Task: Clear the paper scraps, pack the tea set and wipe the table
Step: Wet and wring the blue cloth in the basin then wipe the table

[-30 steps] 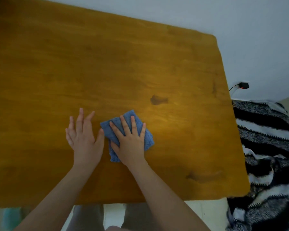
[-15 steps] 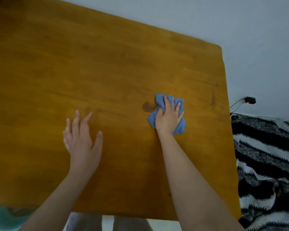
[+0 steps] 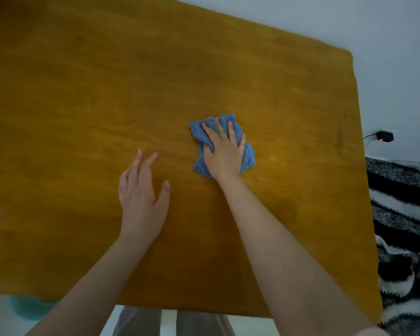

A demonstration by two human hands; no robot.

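Pressing flat on a crumpled blue cloth [image 3: 249,157], the person's right hand [image 3: 224,155] has its fingers [image 3: 220,127] stretched out and a bit fanned. Nothing is curled around the fabric, it's just palm and fingers lying on top. The cloth sits on the orange-brown wooden table [image 3: 83,93], and bits of it poke out just past the fingertips and on both sides of the palm.

Left of those fingers and closer to the person, the left hand [image 3: 142,195] is spread over the bare wood. Its fingers [image 3: 139,161] are straight, the thumb sticks out to the side, and it's holding nothing. It's well clear of the cloth. Can't really tell if the whole palm is down or only hovering.

Way off to the right of the right fingers, past the table edge, there's a small black plug [image 3: 385,136] on the wall with a tiny red light. A fuzzy black-and-white striped blanket [image 3: 403,214] is below it. Back toward the person, under the near table edge, you can see light trousers [image 3: 141,322], and a blurry teal thing [image 3: 27,309] below the left forearm.
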